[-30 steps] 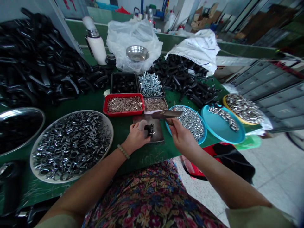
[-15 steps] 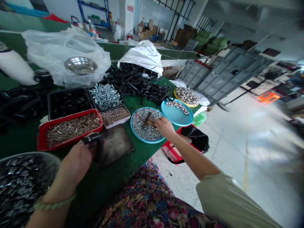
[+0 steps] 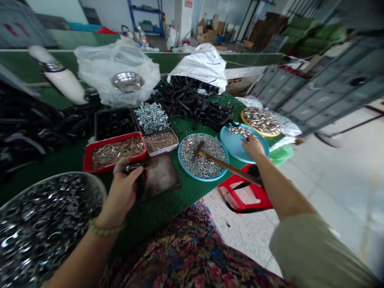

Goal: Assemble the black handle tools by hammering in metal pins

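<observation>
My left hand is closed around a small black plastic part, with a thin metal pin showing at its top. It is next to a dark steel plate on the green table. My right hand reaches over a teal plate, its fingertips at a row of small silver metal pieces. Whether those fingers grip one cannot be told. A wooden-handled hammer rests across a blue plate of steel nuts, touching neither hand.
A large round tray of metal rings sits at the near left. Behind are a red tray of pins, a tray of bolts, and heaps of black plastic parts. A red stool stands on the floor beyond the table's right edge.
My right hand has let go of the hammer, which now lies on the blue plate, and has moved right to the teal plate. My left hand keeps the black part. The view has swung sideways.
</observation>
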The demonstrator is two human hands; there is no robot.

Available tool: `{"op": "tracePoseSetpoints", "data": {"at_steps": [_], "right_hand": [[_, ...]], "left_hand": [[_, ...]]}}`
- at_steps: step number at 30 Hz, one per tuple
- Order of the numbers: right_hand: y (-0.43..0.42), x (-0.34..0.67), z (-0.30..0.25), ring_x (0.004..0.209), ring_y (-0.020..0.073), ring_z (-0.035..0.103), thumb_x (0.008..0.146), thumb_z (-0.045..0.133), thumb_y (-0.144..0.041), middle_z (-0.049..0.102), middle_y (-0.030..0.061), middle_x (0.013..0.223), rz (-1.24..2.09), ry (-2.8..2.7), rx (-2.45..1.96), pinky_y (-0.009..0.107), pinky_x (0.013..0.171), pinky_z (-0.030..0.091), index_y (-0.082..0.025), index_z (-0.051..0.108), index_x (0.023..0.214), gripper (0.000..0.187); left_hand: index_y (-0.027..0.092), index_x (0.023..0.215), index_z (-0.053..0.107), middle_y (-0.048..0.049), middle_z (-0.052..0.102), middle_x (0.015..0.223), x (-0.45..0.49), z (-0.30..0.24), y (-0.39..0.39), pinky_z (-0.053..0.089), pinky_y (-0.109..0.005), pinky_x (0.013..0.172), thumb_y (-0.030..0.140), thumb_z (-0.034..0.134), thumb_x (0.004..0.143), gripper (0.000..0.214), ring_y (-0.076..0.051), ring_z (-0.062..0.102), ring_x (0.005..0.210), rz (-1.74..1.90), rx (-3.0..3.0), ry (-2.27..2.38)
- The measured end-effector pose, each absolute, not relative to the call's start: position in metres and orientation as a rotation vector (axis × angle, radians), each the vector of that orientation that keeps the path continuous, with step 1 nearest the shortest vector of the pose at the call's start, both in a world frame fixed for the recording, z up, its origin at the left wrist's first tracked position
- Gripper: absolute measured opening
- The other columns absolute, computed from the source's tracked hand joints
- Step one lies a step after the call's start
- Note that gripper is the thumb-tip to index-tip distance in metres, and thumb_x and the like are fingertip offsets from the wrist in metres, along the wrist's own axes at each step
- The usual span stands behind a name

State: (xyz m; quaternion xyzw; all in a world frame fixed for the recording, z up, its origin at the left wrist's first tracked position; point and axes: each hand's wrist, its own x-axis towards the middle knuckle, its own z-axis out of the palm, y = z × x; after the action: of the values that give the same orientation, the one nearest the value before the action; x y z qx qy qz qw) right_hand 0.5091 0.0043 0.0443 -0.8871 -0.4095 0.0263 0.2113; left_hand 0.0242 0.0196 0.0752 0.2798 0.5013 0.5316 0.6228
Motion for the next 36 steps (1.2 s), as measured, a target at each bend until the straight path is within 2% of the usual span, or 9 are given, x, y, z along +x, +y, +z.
{"op": "tracePoseSetpoints", "data": {"at_steps": [6, 9, 13, 17, 20, 23, 26, 31, 36], "right_hand": [[0.010, 0.407, 0.061, 0.069, 0.0164, 0.063, 0.083, 0.058, -0.040, 0.062, 0.0019, 0.077, 0.582, -1.161, -1.682, 0.036, 0.073, 0.053, -0.020, 0.057, 0.100, 0.026], [-0.003, 0.324, 0.070, 0.071, 0.0146, 0.063, 0.082, 0.064, -0.038, 0.064, 0.0000, 0.078, 0.965, -1.262, -1.342, 0.034, 0.074, 0.053, -0.022, 0.061, 0.099, 0.024], [-0.013, 0.237, 0.075, 0.065, 0.0115, 0.060, 0.085, 0.063, -0.035, 0.062, -0.0020, 0.075, 1.201, -1.274, -1.083, 0.028, 0.065, 0.049, -0.023, 0.062, 0.100, 0.019], [-0.006, 0.193, 0.079, 0.057, 0.0087, 0.054, 0.077, 0.071, -0.033, 0.058, -0.0044, 0.069, 1.362, -1.218, -1.010, 0.023, 0.055, 0.044, -0.022, 0.063, 0.094, 0.022], [0.003, 0.173, 0.085, 0.051, 0.0079, 0.049, 0.073, 0.074, -0.038, 0.056, -0.0053, 0.064, 1.419, -1.237, -1.024, 0.022, 0.050, 0.040, -0.020, 0.062, 0.087, 0.026], [0.011, 0.157, 0.090, 0.047, 0.0076, 0.044, 0.076, 0.068, -0.043, 0.052, -0.0062, 0.057, 1.431, -1.309, -1.072, 0.022, 0.046, 0.035, -0.020, 0.061, 0.083, 0.025], [0.014, 0.148, 0.093, 0.050, 0.0082, 0.043, 0.078, 0.066, -0.042, 0.053, -0.0055, 0.059, 1.378, -1.433, -1.133, 0.022, 0.047, 0.034, -0.019, 0.062, 0.080, 0.023], [0.019, 0.153, 0.090, 0.068, 0.0114, 0.053, 0.079, 0.065, -0.034, 0.061, -0.0023, 0.072, 1.229, -1.578, -1.185, 0.024, 0.064, 0.042, -0.018, 0.063, 0.080, 0.016], [0.016, 0.163, 0.094, 0.068, 0.0123, 0.055, 0.082, 0.063, -0.031, 0.062, -0.0006, 0.074, 1.161, -1.785, -1.265, 0.025, 0.064, 0.043, -0.017, 0.062, 0.084, 0.014]], "left_hand": [[0.024, 0.117, 0.042, -0.0011, 0.066, 0.096, 0.027, 0.066, 0.013, 0.056, -0.031, 0.073, 0.018, 0.069, 0.066, 0.058, -0.014, 0.065, 0.077, 1.134, 0.744, 1.034], [0.024, 0.116, 0.043, 0.0000, 0.064, 0.093, 0.025, 0.064, 0.010, 0.055, -0.029, 0.068, 0.023, 0.072, 0.066, 0.057, -0.012, 0.062, 0.070, 1.139, 0.803, 1.096], [0.022, 0.108, 0.048, 0.0003, 0.060, 0.087, 0.017, 0.070, 0.007, 0.053, -0.026, 0.057, 0.038, 0.070, 0.072, 0.045, -0.011, 0.060, 0.063, 1.153, 0.692, 1.110], [0.022, 0.117, 0.046, -0.0043, 0.063, 0.096, 0.005, 0.070, 0.004, 0.057, -0.036, 0.073, 0.045, 0.059, 0.082, 0.044, -0.017, 0.065, 0.078, 1.196, 0.682, 1.059], [0.023, 0.128, 0.039, -0.0045, 0.064, 0.102, -0.001, 0.065, 0.001, 0.053, -0.040, 0.089, 0.032, 0.069, 0.074, 0.062, -0.019, 0.065, 0.092, 1.208, 0.963, 1.148], [0.025, 0.133, 0.037, -0.0052, 0.064, 0.105, -0.005, 0.064, -0.001, 0.052, -0.042, 0.092, 0.029, 0.072, 0.071, 0.071, -0.022, 0.065, 0.097, 1.180, 1.256, 1.217], [0.024, 0.132, 0.040, -0.0047, 0.065, 0.101, -0.008, 0.067, -0.002, 0.052, -0.043, 0.091, 0.030, 0.072, 0.071, 0.069, -0.023, 0.065, 0.096, 1.199, 1.361, 1.227], [0.022, 0.128, 0.049, -0.0070, 0.066, 0.107, -0.011, 0.069, -0.003, 0.047, -0.043, 0.099, 0.029, 0.073, 0.070, 0.063, -0.024, 0.063, 0.104, 1.223, 1.428, 1.204], [0.022, 0.111, 0.063, -0.0051, 0.070, 0.104, -0.012, 0.072, 0.005, 0.048, -0.040, 0.097, 0.028, 0.073, 0.069, 0.043, -0.024, 0.065, 0.101, 1.087, 1.473, 1.174]]}}
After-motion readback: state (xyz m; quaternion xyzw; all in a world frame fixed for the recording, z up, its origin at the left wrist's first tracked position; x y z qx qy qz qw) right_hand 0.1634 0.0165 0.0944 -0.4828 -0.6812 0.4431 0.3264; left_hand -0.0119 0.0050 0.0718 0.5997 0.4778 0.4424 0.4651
